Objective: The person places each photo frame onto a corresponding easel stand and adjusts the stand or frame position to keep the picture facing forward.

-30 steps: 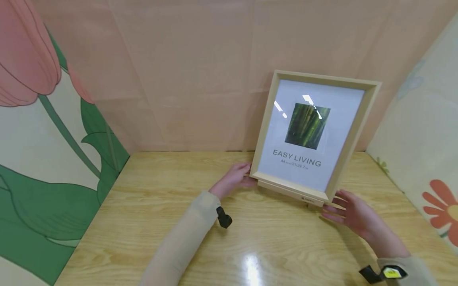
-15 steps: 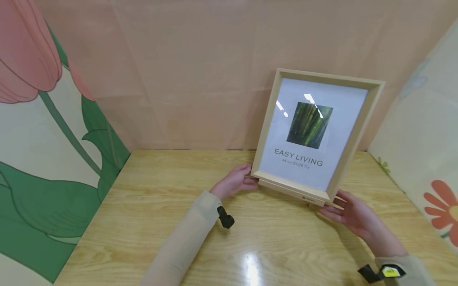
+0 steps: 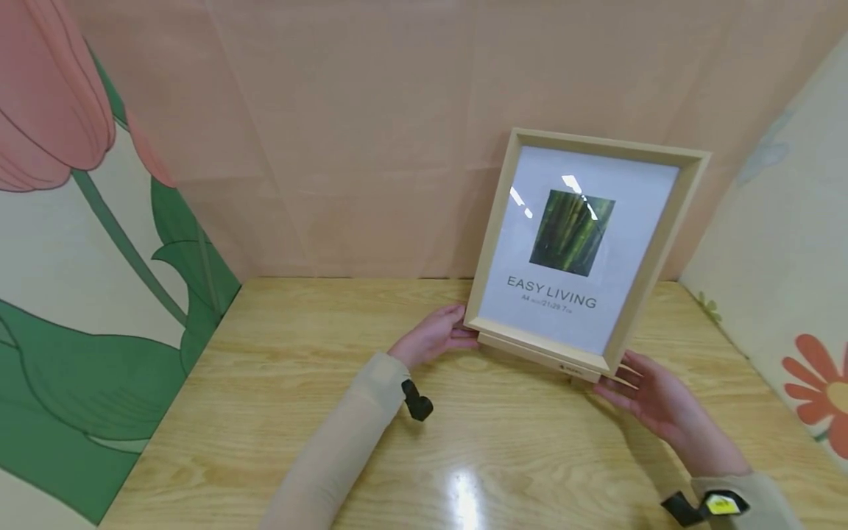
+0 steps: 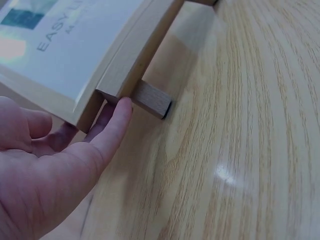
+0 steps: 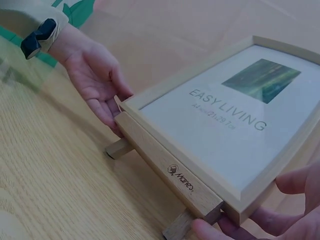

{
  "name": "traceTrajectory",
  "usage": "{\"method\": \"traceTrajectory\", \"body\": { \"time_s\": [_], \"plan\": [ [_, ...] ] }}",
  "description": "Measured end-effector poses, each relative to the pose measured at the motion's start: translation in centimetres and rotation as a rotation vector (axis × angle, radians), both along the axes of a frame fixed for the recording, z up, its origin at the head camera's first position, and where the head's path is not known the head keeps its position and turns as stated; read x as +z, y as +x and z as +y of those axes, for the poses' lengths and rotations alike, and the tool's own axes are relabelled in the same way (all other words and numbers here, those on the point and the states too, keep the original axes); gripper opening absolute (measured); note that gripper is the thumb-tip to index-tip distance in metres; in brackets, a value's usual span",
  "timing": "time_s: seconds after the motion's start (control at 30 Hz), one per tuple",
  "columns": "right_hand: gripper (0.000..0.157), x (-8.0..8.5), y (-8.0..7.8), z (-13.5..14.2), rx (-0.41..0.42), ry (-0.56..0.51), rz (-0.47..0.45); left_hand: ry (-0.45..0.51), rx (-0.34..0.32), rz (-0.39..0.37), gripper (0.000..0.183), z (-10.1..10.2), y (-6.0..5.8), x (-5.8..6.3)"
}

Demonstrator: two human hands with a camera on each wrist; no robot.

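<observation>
A pale wooden picture frame (image 3: 570, 235) leans back on a small wooden tabletop easel, its lower edge on the easel's ledge (image 5: 170, 162). Behind the glass is a sheet with a bamboo picture and the words "EASY LIVING". My left hand (image 3: 432, 337) holds the frame's lower left corner, its little finger touching the end of the ledge and other fingers partly hidden behind. At the lower right corner, my right hand (image 3: 662, 401) has its thumb by the frame's side and a fingertip under the ledge. A short easel foot (image 4: 152, 99) rests on the table.
The wood-grain table (image 3: 318, 412) ends at a pink cloth backdrop (image 3: 358, 140) close behind the frame. Flower-printed panels stand on both sides, a tulip panel (image 3: 86, 368) at left and one with a red flower (image 3: 824, 386) at right.
The picture frame shifts only slightly in the head view, along with the background. Both hands stay at its lower corners.
</observation>
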State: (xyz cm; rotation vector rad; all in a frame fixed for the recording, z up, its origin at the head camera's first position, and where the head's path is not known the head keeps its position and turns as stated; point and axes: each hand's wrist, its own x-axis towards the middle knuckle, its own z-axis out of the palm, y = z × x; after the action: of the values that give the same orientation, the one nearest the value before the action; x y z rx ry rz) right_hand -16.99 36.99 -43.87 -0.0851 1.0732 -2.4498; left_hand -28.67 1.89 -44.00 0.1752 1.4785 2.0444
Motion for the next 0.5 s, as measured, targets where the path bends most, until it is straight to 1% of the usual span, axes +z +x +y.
{"method": "traceTrajectory", "body": {
  "time_s": [0.13, 0.27, 0.5],
  "plan": [
    [0.036, 0.1, -0.1, -0.2, -0.012, -0.021, -0.015, -0.004, 0.004, -0.007, 0.037, -0.1, 0.0, 0.1],
    [0.036, 0.2, -0.3, -0.4, -0.005, -0.020, -0.016, 0.007, 0.012, -0.015, 0.039, -0.4, 0.1, 0.1],
    [0.035, 0.3, -0.7, -0.7, -0.003, 0.006, -0.025, 0.032, 0.019, -0.025, 0.039, -1.3, 0.2, -0.1]
  ]
}}
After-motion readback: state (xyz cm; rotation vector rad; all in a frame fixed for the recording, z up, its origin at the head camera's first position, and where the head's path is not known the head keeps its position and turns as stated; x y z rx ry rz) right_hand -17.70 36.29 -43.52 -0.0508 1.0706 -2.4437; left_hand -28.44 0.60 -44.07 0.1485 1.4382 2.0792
